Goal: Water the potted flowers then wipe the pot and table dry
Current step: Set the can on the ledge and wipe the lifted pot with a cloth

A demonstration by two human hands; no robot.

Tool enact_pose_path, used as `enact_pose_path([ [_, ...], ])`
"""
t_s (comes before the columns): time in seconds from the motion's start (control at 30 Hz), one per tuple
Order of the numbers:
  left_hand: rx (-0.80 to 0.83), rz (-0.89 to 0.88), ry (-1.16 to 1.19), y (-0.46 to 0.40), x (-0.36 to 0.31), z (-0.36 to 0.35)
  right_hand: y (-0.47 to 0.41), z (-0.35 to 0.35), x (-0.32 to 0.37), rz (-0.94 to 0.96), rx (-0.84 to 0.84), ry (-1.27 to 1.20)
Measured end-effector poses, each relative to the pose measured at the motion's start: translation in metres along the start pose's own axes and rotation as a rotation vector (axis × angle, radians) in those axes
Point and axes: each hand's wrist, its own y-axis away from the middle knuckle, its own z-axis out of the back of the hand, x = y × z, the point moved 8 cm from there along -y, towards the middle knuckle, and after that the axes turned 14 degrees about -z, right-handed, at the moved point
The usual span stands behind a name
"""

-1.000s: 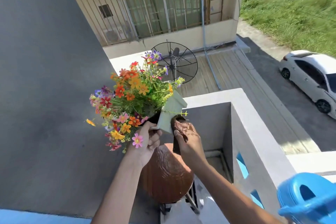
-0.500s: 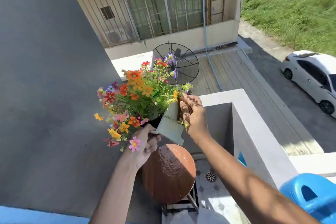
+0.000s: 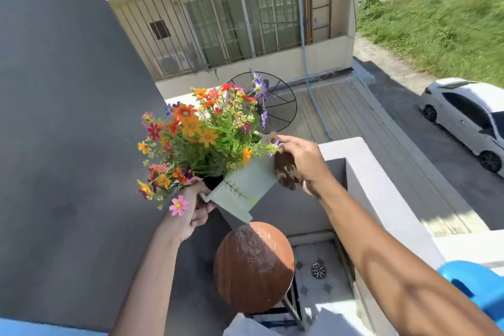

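Left hand [image 3: 191, 215] is gripping the pale green pot [image 3: 241, 188] by its lower corner, fingers curled tight, holding it tilted in mid-air at frame centre above the round brown table [image 3: 253, 267], whose top is glistening wet. Right hand [image 3: 302, 163] is pressing a brown cloth [image 3: 286, 172] against the pot's upper right edge, fingers closed around the cloth. The flowers [image 3: 196, 133] are spilling up and left, and a blue watering can [image 3: 480, 281] is sitting at lower right.
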Motion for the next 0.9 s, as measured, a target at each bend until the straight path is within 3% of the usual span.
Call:
enact_pose_path([
  [0.1, -0.016, 0.013, -0.052, 0.001, 0.007, 0.013, 0.0, -0.007, -0.008, -0.12, 0.119, -0.06],
  [0.3, -0.02, 0.058, -0.157, 0.003, 0.013, 0.018, 0.007, -0.018, -0.013, -0.157, 0.254, -0.025],
  [0.47, -0.04, 0.052, -0.228, 0.004, 0.011, 0.024, 0.006, -0.021, -0.017, -0.189, 0.241, 0.33],
  [0.63, -0.103, 0.007, -0.233, 0.007, 0.008, 0.029, 0.007, -0.007, -0.042, -0.289, 0.219, 0.186],
  [0.73, -0.182, -0.008, -0.227, 0.008, 0.007, 0.03, 0.01, 0.0, -0.06, -0.406, 0.017, 0.023],
  [0.9, -0.418, -0.123, -0.113, 0.007, 0.006, 0.042, 0.023, -0.019, -0.039, -0.279, -0.162, -0.257],
])
